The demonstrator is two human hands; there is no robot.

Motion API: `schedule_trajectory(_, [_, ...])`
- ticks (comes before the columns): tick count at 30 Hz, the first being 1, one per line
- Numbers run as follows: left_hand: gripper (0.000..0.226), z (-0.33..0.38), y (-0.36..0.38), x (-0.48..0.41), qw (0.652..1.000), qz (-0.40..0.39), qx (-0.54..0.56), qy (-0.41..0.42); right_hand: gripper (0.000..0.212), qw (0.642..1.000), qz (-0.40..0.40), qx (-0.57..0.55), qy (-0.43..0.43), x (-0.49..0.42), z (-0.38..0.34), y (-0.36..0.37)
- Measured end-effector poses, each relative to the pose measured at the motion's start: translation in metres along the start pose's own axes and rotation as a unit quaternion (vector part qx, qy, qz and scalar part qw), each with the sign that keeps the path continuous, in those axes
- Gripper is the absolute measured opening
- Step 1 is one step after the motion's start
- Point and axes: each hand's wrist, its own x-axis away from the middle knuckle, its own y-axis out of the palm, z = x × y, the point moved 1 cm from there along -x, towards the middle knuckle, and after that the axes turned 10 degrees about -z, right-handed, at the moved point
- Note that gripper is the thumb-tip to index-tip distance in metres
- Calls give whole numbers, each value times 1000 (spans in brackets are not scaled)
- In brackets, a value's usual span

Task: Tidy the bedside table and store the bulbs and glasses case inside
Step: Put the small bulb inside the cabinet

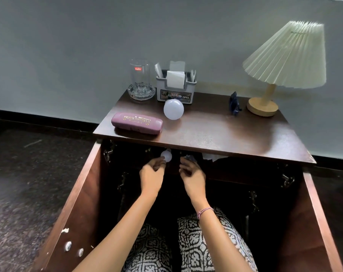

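Grey wall (68, 46) backs a dark wooden bedside table (215, 130) whose two doors hang wide open, the left door (76, 203) swung out towards the patterned floor. On top, a clear glass (139, 75) with a red "cello" label stands in a glass ashtray (141, 93). Just beside it a grey holder (175, 91) stuffed with paper napkins reads "OPEL" on its front sticker. A large bulb (173, 109) lies touching the holder's front. Near the left front edge sits a purple glasses case (136, 123) with gold lettering, "PRINCE OPTICALS" as far as I can read it. Further right are a small blue figurine (234, 104) and a lamp (280, 61) with a pleated shade.

Below the top, inside the dark opening, the left hand (153, 170) pinches a small bulb (166, 155) at its fingertips. The right hand (190, 171), wearing a pink thread bracelet (205, 211), hovers beside it, fingers loosely curled and apart, holding nothing I can make out.
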Motion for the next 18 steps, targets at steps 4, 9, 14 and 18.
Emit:
schedule_trajectory(4, [14,22,-4,23,996,15,-73,47,31,997,72,-27,0,16,-21,-4])
schedule_trajectory(9, [17,59,-6,46,984,-2,-111,143,32,990,119,-60,-51,37,-47,-9])
schedule_trajectory(14, [19,108,-4,49,952,14,-161,261,32,983,145,-67,-95,32,-78,-20])
schedule_trajectory(18, [21,142,-1,31,950,35,-155,271,30,980,144,-79,-113,14,-101,-27])
